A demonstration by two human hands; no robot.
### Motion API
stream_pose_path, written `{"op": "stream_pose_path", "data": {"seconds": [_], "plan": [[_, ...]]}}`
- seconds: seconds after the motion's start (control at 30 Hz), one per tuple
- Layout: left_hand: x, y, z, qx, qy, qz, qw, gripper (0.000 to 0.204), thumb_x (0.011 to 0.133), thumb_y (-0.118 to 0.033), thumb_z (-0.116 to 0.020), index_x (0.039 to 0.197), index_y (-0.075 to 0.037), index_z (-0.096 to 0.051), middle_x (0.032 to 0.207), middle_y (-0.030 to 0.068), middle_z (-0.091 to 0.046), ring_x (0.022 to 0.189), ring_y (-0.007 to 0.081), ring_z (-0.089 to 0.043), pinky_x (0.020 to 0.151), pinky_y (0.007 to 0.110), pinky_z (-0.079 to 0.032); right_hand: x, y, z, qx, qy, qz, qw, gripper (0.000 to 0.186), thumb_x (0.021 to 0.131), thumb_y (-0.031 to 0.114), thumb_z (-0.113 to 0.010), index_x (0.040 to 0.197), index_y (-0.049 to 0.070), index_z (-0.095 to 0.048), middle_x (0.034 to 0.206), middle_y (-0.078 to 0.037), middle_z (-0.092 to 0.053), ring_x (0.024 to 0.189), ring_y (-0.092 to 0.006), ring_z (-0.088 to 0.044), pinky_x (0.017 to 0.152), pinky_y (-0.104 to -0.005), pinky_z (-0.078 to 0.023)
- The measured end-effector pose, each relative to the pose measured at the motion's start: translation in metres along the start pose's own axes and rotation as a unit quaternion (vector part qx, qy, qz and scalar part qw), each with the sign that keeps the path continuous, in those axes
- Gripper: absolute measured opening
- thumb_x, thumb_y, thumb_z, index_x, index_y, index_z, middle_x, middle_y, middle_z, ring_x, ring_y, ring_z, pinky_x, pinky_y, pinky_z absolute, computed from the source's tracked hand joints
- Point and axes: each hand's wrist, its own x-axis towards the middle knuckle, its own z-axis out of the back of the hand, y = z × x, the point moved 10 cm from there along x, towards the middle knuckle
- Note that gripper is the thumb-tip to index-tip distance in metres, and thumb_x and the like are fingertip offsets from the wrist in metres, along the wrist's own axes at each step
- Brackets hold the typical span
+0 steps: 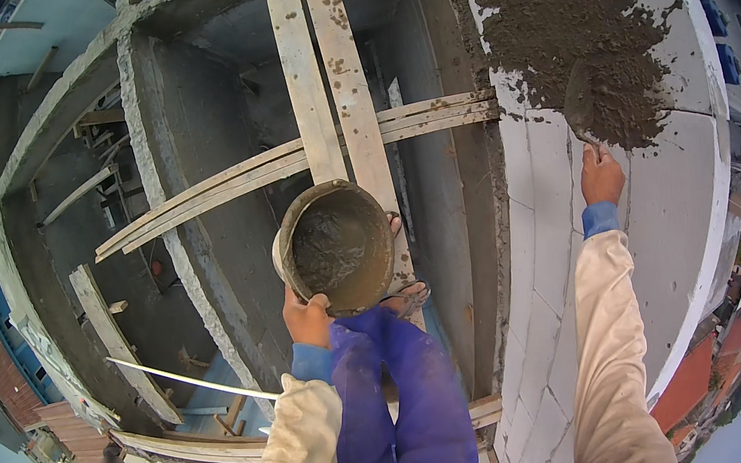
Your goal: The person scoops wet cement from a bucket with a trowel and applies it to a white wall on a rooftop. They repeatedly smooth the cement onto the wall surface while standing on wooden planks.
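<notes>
My left hand [309,321] grips the near rim of a round bucket [289,254], which is tilted and has wet mortar [338,241] in its bottom. To the right, my right hand [602,173] is closed round the handle of a trowel [580,96]. The trowel's blade, smeared with mortar, lies against a rough dark patch of wet mortar [538,1] on the pale block wall [522,207]. Most of the blade blends into the mortar, so its outline is hard to make out.
Two spattered planks [303,77] run lengthwise under my sandalled feet [407,296], crossing a beam of doubled boards [255,174]. Deep rooms with grey walls drop away below. A rough concrete wall top [156,159] stands at left; rooftops [700,354] lie beyond the right edge.
</notes>
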Motion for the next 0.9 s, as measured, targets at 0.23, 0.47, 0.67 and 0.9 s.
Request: {"op": "stream_pose_path", "data": {"seconds": [0.23,0.47,0.67,0.9], "plan": [[0.003,-0.031,-0.080,0.155,0.063,-0.104,0.980,0.090,0.078,-0.002,-0.062,0.163,-0.022,-0.039,0.127,0.0257,-0.072,0.098,0.0313,-0.074,0.091,0.035,-0.055,-0.171,0.112,0.004,-0.130,0.209,0.393,0.886,0.034,0.093,0.026,-0.071,0.121,0.008,-0.071,0.114,-0.010,-0.072,0.104,-0.0283,-0.071,0.087,-0.0416,-0.058],[-0.026,-0.096,-0.156,0.206,0.159,-0.216,0.941,0.090,0.080,0.001,-0.062,0.162,-0.029,-0.041,0.141,0.0303,-0.062,0.135,0.0373,-0.059,0.111,0.035,-0.046,-0.226,0.134,-0.103,-0.095,0.296,0.371,0.875,0.033,0.093,0.025,-0.070,0.120,0.006,-0.072,0.115,-0.011,-0.072,0.106,-0.0304,-0.071,0.086,-0.0432,-0.059],[0.011,-0.104,-0.150,-0.046,0.197,-0.189,0.961,0.085,0.077,0.006,-0.055,0.160,-0.005,-0.043,0.140,0.0161,-0.064,0.124,0.0181,-0.061,0.107,0.026,-0.043,-0.250,0.119,-0.079,0.075,0.131,0.314,0.937,0.031,0.095,0.027,-0.071,0.117,0.005,-0.074,0.111,-0.015,-0.075,0.106,-0.0337,-0.072,0.091,-0.0439,-0.059],[0.061,-0.066,-0.117,-0.124,0.097,-0.041,0.987,0.071,0.078,0.005,-0.054,0.148,-0.004,-0.050,0.114,0.0084,-0.069,0.086,0.0183,-0.072,0.067,0.031,-0.062,-0.218,0.155,-0.112,0.214,0.297,0.266,0.892,0.038,0.095,0.028,-0.073,0.123,0.001,-0.073,0.111,-0.017,-0.076,0.111,-0.0330,-0.072,0.093,-0.0414,-0.059]]}}
